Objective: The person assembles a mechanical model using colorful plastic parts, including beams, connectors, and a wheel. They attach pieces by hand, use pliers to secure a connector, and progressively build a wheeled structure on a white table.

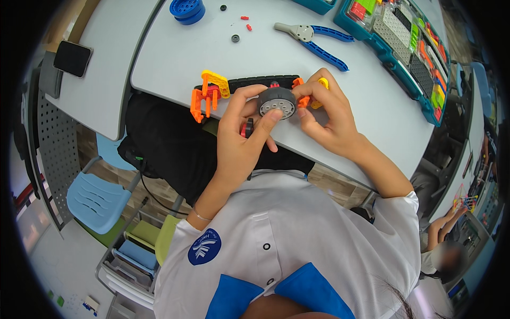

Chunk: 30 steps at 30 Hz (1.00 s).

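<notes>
My left hand is closed around a small toy wheel with a grey hub and black tyre, its thumb lying on the hub. A small black and red part shows by that hand's palm. Behind the wheel lies a building-kit model with a long black beam; orange and yellow pieces stand at its left end. My right hand pinches an orange piece at the model's right end, beside a yellow piece. The fingers partly cover how the wheel and the model meet.
Blue-handled pliers lie on the white table, near small red pins and black rings. A blue wheel rim is at the back. A teal case of sorted parts stands right, a phone left. Another person works far right.
</notes>
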Tool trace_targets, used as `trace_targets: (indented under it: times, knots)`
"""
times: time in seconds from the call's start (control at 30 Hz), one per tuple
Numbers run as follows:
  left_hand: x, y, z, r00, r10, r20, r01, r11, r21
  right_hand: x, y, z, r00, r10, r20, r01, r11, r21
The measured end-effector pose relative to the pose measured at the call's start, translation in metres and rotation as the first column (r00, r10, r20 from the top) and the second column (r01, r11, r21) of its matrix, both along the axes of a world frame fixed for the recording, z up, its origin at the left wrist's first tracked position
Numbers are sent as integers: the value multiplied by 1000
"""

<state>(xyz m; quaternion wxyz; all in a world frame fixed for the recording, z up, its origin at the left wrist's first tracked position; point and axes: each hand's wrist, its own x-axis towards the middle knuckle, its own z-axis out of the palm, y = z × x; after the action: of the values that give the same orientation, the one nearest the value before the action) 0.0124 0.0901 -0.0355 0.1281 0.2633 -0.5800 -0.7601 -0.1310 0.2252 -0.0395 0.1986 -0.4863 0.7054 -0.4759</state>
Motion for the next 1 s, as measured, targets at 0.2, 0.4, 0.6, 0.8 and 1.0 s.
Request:
trace_targets:
  times: [0.2, 0.4, 0.6, 0.8, 1.0]
  knots:
    - [1, -4, 1, 1000, -13, 1, 13, 999, 47, 3, -2, -2, 999, -22, 42, 23, 999, -30]
    - [1, -9, 9, 999, -41, -17, 43, 995, 93, 2, -1, -2, 998, -25, 65, 27, 999, -33]
    - [5, -12, 6, 998, -58, -26, 61, 991, 120, 1, -2, -3, 994, -49, 102, 50, 999, -8]
    - [22, -14, 0, 989, -147, 18, 146, 988, 56, 4, -3, -2, 988, -73, 135, 74, 997, 2]
    - [52, -20, 29, 976, -216, 20, 202, 937, 287, 3, -3, -2, 994, -53, 100, 55, 998, -15]
